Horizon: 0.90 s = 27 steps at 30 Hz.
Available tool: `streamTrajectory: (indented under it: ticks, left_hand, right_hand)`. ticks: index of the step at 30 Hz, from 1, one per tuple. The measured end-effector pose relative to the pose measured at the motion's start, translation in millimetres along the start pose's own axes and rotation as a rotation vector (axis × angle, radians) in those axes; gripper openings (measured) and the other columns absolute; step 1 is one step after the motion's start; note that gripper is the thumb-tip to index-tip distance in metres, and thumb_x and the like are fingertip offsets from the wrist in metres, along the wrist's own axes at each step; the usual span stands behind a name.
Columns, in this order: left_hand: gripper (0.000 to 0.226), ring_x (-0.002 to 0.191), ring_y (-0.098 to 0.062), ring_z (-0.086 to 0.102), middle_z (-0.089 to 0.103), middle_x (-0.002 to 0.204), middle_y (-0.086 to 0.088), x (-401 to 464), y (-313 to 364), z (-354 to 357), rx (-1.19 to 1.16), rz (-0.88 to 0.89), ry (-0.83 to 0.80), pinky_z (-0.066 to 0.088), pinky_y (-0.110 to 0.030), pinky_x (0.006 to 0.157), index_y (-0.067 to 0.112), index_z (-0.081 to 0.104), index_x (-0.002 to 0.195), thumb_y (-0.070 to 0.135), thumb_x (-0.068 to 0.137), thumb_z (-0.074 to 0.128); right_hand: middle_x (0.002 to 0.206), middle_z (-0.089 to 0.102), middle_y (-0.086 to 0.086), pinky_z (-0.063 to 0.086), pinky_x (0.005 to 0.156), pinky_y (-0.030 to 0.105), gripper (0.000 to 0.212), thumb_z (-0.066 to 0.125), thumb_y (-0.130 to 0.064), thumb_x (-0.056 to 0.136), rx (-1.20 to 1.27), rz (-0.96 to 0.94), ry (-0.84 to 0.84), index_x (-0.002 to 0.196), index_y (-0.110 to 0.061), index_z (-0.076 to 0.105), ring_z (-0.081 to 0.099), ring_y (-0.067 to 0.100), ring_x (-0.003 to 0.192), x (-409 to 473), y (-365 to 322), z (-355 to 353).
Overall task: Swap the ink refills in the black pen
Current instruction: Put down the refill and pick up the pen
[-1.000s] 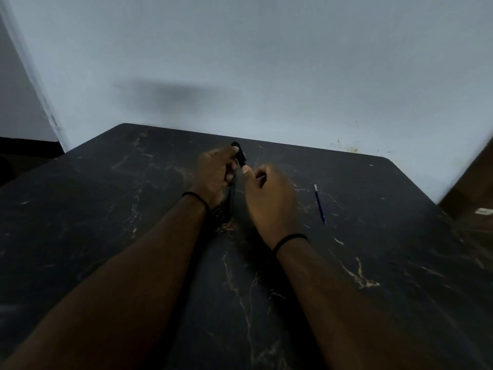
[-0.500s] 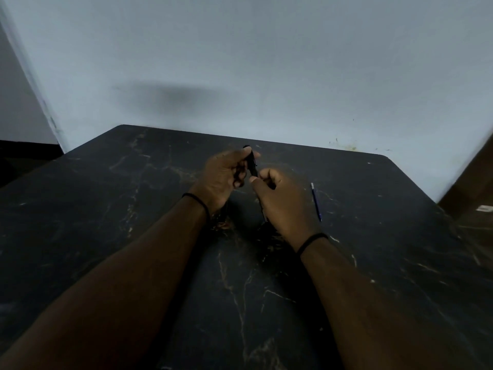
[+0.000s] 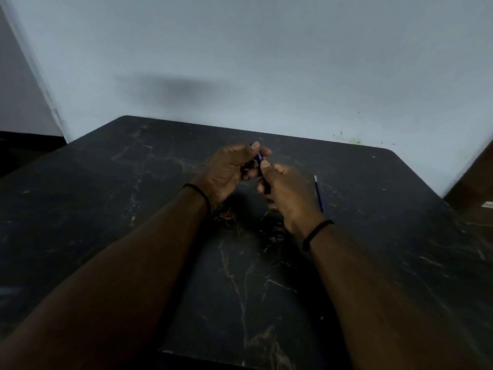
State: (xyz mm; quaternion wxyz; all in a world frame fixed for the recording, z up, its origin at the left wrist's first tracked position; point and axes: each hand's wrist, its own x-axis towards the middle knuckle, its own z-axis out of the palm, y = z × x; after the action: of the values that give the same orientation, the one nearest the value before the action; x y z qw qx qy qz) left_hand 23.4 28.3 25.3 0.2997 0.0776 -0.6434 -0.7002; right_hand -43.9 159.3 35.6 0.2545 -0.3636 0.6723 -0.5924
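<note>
both hands raised together above the middle of the dark marbled worktop (image 3: 373, 236), forearms reaching in from the near edge, a black band on each wrist. left hand (image 3: 226, 172) curled, grip pressed together on the upper end of the black pen (image 3: 259, 157), thumb on top and fingertips wrapped beneath. right hand (image 3: 285, 190) just beside it, touching at the thumbs, grip likewise pinching the lower part of the pen, thumb tip laid against the barrel. only a short stretch of barrel visible between the two thumbs, dark with a blue band and small pale lettering too fine to read; the rest hidden inside the fingers, so whether barrel and tip are joined or parted cannot be told. pen held off the worktop, tilted, far end toward the wall (image 3: 266, 62). loose ink refill (image 3: 318, 193) lying flat on the worktop just to the right of the right hand, apart from it, thin and blue with a pale far end, running roughly front to back. pale wall rising straight behind the worktop's far edge, a soft shadow smudged on it above the hands, a few small dark and yellowish specks low on it at the right.
</note>
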Motion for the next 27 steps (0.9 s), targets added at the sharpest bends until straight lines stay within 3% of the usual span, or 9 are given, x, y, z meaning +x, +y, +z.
streamTrajectory:
  ticks: [4, 7, 13, 20, 22, 24, 27]
  left_hand:
    - [0.028, 0.058, -0.015, 0.05, 0.065, 0.069, 0.0, -3, 2, 4, -0.006, -0.01, 0.001, 0.032, -0.033, 0.063, 0.008, 0.069, 0.093, 0.021, 0.101, 0.046]
    - [0.028, 0.063, -0.016, 0.049, 0.063, 0.073, -0.003, -3, 3, 6, -0.006, -0.009, 0.021, 0.032, -0.032, 0.063, 0.007, 0.067, 0.091, 0.02, 0.101, 0.045]
    - [0.029, 0.067, -0.017, 0.046, 0.057, 0.079, -0.01, -3, 0, 7, -0.005, 0.01, 0.05, 0.03, -0.03, 0.06, 0.008, 0.066, 0.085, 0.018, 0.102, 0.044]
    - [0.029, 0.066, -0.017, 0.047, 0.059, 0.077, -0.004, 2, 2, 4, -0.14, 0.056, 0.101, 0.031, -0.031, 0.06, 0.011, 0.066, 0.081, 0.022, 0.099, 0.047]
    - [0.03, 0.062, -0.011, 0.048, 0.061, 0.076, 0.001, 5, 5, -4, -0.21, 0.053, 0.152, 0.033, -0.026, 0.056, 0.013, 0.065, 0.083, 0.024, 0.102, 0.044]
    - [0.03, 0.058, -0.008, 0.047, 0.059, 0.073, 0.002, 6, 8, -13, -0.249, 0.039, 0.236, 0.033, -0.024, 0.052, 0.014, 0.064, 0.084, 0.028, 0.102, 0.045]
    - [0.027, 0.054, -0.007, 0.045, 0.058, 0.067, 0.004, 5, 7, -17, -0.197, 0.033, 0.328, 0.03, -0.023, 0.05, 0.013, 0.067, 0.085, 0.028, 0.1, 0.05]
  right_hand:
    - [0.049, 0.047, -0.01, 0.032, 0.046, 0.021, 0.041, 0.044, -0.035, 0.104, -0.142, -0.034, 0.112, 0.071, -0.021, 0.062, 0.04, 0.002, 0.04, 1, -2, 4]
    - [0.058, 0.052, -0.001, 0.036, 0.057, 0.029, 0.042, 0.045, -0.038, 0.103, -0.251, -0.07, 0.187, 0.067, -0.02, 0.058, 0.047, 0.014, 0.054, 5, -1, 7]
    - [0.061, 0.053, -0.003, 0.04, 0.064, 0.033, 0.042, 0.045, -0.039, 0.103, -0.242, -0.039, 0.204, 0.065, -0.023, 0.054, 0.05, 0.016, 0.061, 7, -1, 13]
    - [0.048, 0.042, -0.01, 0.027, 0.049, 0.025, 0.049, 0.045, -0.048, 0.101, -0.034, 0.039, 0.144, 0.063, -0.019, 0.055, 0.038, 0.005, 0.044, 0, -1, 17]
    - [0.045, 0.042, -0.008, 0.028, 0.05, 0.025, 0.051, 0.046, -0.045, 0.101, -0.1, -0.037, 0.144, 0.06, -0.018, 0.056, 0.039, 0.004, 0.04, 0, 4, 16]
    - [0.051, 0.049, -0.003, 0.034, 0.055, 0.028, 0.052, 0.046, -0.044, 0.102, -0.23, -0.118, 0.153, 0.059, -0.018, 0.059, 0.047, 0.01, 0.049, -1, 7, 12]
    - [0.062, 0.059, 0.001, 0.039, 0.055, 0.032, 0.054, 0.041, -0.052, 0.101, -0.434, -0.206, 0.261, 0.07, -0.013, 0.064, 0.056, 0.017, 0.058, 3, 11, 3]
